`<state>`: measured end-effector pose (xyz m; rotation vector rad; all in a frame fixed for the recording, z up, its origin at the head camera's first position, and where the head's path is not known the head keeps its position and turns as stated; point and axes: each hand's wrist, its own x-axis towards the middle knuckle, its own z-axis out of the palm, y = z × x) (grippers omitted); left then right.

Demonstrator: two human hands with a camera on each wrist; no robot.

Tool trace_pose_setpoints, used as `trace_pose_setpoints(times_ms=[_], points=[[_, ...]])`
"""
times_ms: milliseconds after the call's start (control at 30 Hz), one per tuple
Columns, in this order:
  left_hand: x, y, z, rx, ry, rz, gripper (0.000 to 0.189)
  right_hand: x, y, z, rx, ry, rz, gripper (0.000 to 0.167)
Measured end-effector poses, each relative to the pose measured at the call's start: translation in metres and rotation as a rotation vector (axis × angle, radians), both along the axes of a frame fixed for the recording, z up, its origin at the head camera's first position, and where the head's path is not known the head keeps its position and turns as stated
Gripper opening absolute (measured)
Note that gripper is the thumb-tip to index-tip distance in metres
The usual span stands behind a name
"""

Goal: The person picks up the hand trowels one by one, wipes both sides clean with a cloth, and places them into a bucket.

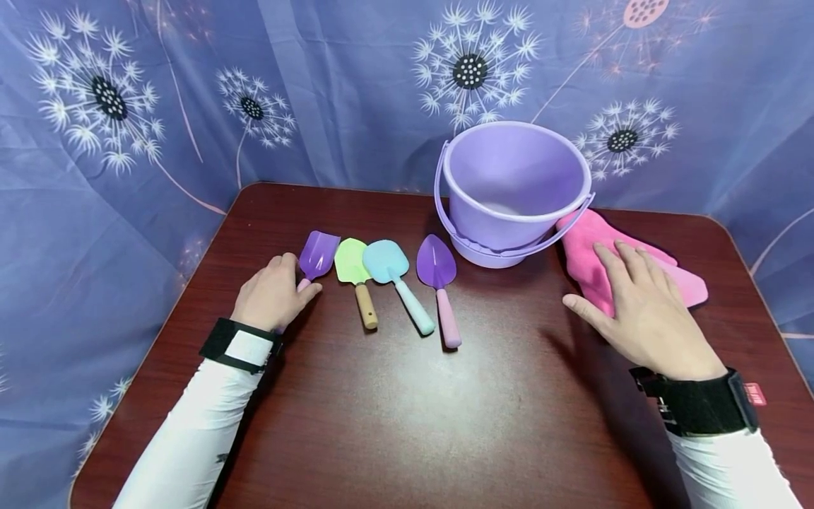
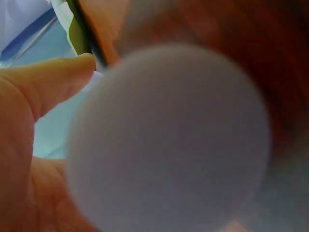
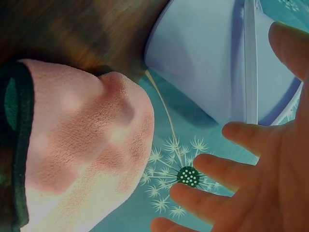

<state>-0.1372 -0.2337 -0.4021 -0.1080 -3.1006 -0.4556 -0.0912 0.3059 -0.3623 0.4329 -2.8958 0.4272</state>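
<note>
At the left of the row of tools, my left hand (image 1: 270, 291) grips the handle of a purple square-bladed toy shovel (image 1: 319, 253), whose blade lies past the fingers. A blurred round handle end (image 2: 169, 145) fills much of the left wrist view, with the thumb beside it. My right hand (image 1: 651, 314), fingers extended, hovers over a pink cloth (image 1: 586, 244) with a dark edge. In the right wrist view the fingers look apart from the fuzzy cloth (image 3: 91, 140) and hold nothing.
Right of the held shovel lie a green trowel (image 1: 352, 261), a light blue shovel (image 1: 386, 261) and a pointed purple trowel (image 1: 436, 261). A lilac bucket (image 1: 490, 244) stands at the back, its handle lowered in front. Patterned blue curtains (image 1: 356, 106) hang behind the brown table (image 1: 407, 424).
</note>
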Motion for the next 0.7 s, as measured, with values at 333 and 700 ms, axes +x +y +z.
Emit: trace_pose_setpoints(times_ms=[333, 700], points=[[-0.002, -0.0014, -0.0047, -0.022, -0.087, -0.013, 0.04, -0.0006, 0.0002, 0.0003, 0.005, -0.003, -0.001, 0.089], [-0.0045, -0.0026, -0.0051, -0.03, -0.107, -0.019, 0.031, 0.0, 0.0015, 0.0, 0.003, -0.007, -0.009, 0.09]])
